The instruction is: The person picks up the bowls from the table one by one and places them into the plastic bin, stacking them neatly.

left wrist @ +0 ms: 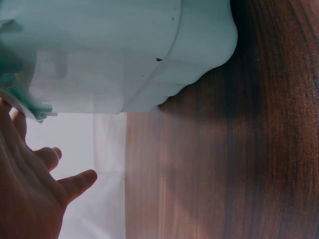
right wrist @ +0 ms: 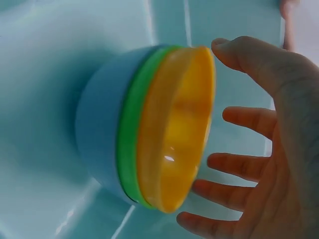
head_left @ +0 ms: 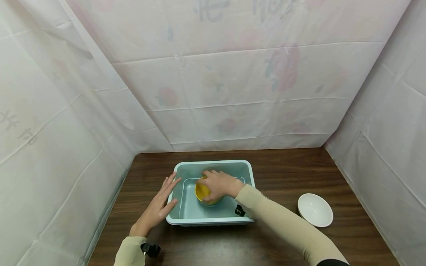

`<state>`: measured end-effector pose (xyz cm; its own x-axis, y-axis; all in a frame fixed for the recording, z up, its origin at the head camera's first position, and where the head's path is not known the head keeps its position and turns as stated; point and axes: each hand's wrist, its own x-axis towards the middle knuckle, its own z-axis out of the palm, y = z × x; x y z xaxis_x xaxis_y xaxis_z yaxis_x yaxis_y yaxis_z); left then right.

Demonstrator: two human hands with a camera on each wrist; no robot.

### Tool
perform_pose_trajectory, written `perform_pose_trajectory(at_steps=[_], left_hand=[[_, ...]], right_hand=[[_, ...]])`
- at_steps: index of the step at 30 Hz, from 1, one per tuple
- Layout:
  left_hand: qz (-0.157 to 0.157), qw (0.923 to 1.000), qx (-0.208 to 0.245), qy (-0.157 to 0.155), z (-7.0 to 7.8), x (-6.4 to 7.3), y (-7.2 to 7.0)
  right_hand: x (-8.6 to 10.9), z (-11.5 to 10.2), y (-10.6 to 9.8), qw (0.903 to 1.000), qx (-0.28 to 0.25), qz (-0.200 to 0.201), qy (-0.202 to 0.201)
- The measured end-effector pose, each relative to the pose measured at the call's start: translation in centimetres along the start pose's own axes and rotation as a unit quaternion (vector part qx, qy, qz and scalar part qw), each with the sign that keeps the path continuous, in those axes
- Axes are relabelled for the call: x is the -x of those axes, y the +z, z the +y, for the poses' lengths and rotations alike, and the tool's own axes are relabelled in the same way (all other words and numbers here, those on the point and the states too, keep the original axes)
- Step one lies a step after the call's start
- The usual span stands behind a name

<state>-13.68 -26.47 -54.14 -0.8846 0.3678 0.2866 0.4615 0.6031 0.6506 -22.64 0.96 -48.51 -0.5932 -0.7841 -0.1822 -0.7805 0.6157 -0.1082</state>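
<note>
Two sleeves [head_left: 283,218], three nested bowls [right wrist: 144,129]

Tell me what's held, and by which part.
Nothing: the right hand spreads over the stacked bowls, the left hand lies open at the tub's rim.

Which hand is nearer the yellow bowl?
Right. The right hand is over the yellow bowl, fingers near its rim; the left hand is at the left rim of the plastic tub.
</note>
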Motion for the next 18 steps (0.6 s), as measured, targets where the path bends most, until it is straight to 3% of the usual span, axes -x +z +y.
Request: perform_pose_trajectory(at_steps=[10, 18], left_hand=[[0.006, 1.0, -0.001, -0.001, 0.0, 0.0, 0.0], [0.007, 1.0, -0.002, 0.0, -0.1, 0.0, 0.1]], right_hand=[[1.4, 1.1, -1.7, 0.9975, -0.067, 0.019, 0.011], [3.6, 1.8, -3.0, 0.9892, -0.13, 0.066, 0.012]])
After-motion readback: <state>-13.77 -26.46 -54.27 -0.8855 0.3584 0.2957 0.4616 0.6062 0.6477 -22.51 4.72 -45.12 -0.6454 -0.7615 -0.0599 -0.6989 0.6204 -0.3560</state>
